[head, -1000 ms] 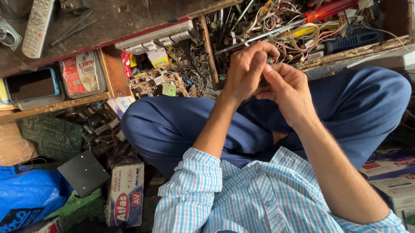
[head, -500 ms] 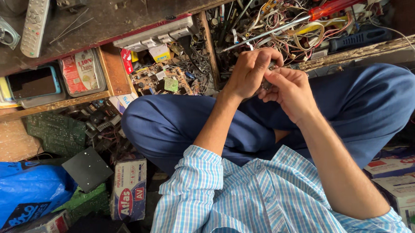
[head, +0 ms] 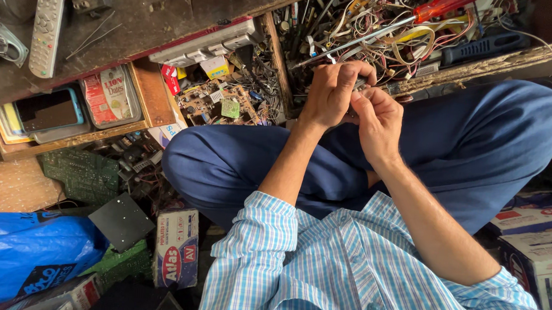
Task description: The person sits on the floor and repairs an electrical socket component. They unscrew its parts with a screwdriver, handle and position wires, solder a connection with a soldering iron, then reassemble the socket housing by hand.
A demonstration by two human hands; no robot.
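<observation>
Left hand [head: 332, 93] and right hand [head: 378, 119] are pinching a small part [head: 359, 84] together above the wire tray [head: 475, 67]; it is looking light, fiddly, best gripped by its edges

Both forearms reach forward, left hand [head: 331, 93] and right hand [head: 380, 123] touching, fingers [head: 363, 71] curled together.

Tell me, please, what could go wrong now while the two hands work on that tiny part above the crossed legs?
The small part is pinched between both hands, left hand and right hand, and mostly hidden. If it slips, it may drop into the wire tangle or the circuit-board scraps and be hard to find. The screwdriver tip lies near the left hand.
</observation>
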